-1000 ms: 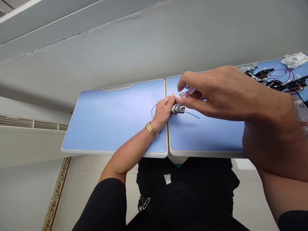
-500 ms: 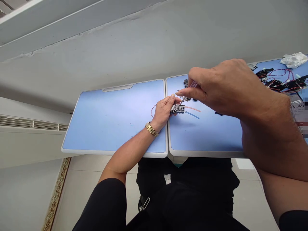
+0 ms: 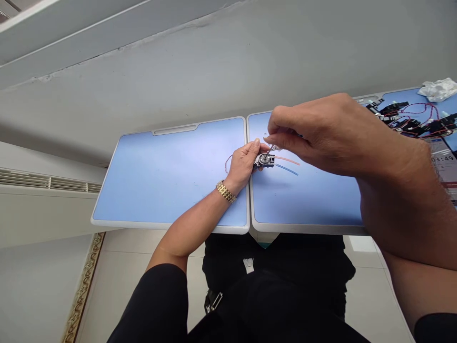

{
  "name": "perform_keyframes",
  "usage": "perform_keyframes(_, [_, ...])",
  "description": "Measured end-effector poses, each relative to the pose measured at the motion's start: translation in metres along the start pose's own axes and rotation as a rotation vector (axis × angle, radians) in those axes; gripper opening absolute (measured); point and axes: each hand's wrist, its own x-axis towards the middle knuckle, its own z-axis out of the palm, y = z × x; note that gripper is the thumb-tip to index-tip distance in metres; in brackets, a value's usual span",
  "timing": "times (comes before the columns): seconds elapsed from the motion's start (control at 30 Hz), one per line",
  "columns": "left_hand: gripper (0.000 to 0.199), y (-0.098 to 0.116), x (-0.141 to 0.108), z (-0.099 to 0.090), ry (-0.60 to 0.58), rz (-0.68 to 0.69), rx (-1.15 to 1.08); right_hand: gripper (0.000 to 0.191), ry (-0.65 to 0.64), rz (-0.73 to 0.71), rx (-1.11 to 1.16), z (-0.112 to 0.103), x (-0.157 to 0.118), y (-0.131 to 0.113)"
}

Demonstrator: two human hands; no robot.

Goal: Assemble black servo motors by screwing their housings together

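My left hand [image 3: 245, 159] is closed on a small metal and black device [image 3: 265, 160] above the right table panel, close to the seam. A pink tube [image 3: 289, 160] and a blue tube [image 3: 287, 169] stick out of the device to the right. My right hand [image 3: 314, 128] is pinched round a thin screwdriver [image 3: 269, 150], its tip touching the round top face of the device. The fingers hide most of the screwdriver's handle. A thin wire [image 3: 226, 164] loops out left of my left hand.
Black parts with red wires [image 3: 410, 119] lie at the right, near a crumpled white tissue [image 3: 437, 89] and a phone-like screen [image 3: 442, 157]. Two blue table panels [image 3: 171, 176] meet beneath my left hand. A grey wall stands behind.
My right hand has turned slightly and its fingertips have shifted a little left. My left hand and the device have hardly moved.
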Motion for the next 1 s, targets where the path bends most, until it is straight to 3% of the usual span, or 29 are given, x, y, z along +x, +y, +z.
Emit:
perform_keyframes(0.3, [0.065,-0.001,-0.001,-0.001,-0.024,0.016,0.031,0.044,0.053,0.094,-0.251,0.005,0.003,0.000])
perform_keyframes(0.53, [0.062,0.001,-0.001,0.001,-0.005,0.001,0.011,0.027,0.020,0.001,-0.051,0.000,-0.002,0.003])
perform_keyframes(0.67, [0.059,-0.001,0.001,-0.001,-0.011,0.011,-0.030,0.028,0.013,-0.026,-0.014,-0.005,-0.002,0.001])
perform_keyframes(1.0, [0.061,0.002,-0.003,0.000,-0.038,0.040,0.007,0.049,0.034,0.136,-0.284,0.001,-0.001,-0.002])
